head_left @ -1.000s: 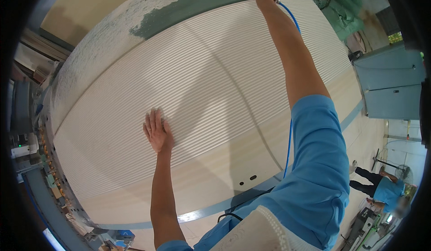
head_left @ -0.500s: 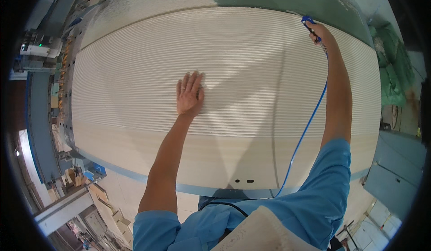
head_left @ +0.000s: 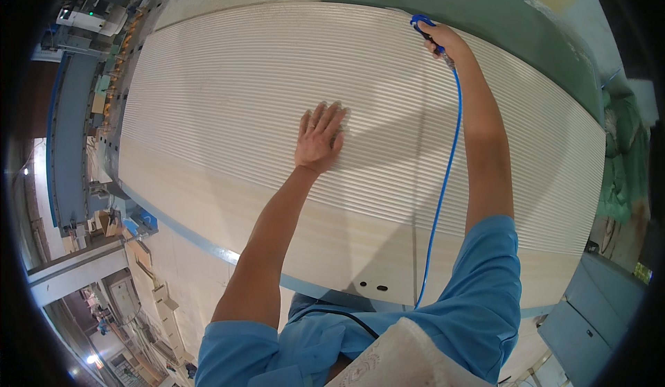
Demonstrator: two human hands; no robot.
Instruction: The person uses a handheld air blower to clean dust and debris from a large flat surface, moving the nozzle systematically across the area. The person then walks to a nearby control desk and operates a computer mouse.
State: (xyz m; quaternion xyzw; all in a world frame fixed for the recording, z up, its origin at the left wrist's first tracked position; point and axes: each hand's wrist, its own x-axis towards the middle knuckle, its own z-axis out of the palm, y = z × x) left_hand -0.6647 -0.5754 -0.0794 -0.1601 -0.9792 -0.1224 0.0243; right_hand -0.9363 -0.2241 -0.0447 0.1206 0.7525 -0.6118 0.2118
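Note:
A wide cream-coloured board [head_left: 228,103] with fine parallel grooves lies in front of me; its near strip is smooth. My left hand [head_left: 321,137] rests palm down on the grooves near the middle, fingers stretched and apart, holding nothing. Near the board's far edge, my right hand [head_left: 445,40] is wrapped round a blue air blow gun [head_left: 423,24], its thin nozzle directed leftward. From the gun's handle a blue hose [head_left: 447,172] runs back across the board to its near edge. The palm side of my right hand is hidden.
Beyond the board is a green surface [head_left: 499,30] with whitish dust. Green cloth [head_left: 623,158] hangs at the right, above a grey-blue cabinet [head_left: 589,304]. Machinery with a white unit [head_left: 82,18] stands at the left. Two small dark holes [head_left: 382,288] mark the board's near strip.
My right hand and the blow gun have moved left along the far edge, the hose following. The view has turned somewhat. My left hand stays on the grooves, appearing slightly further right.

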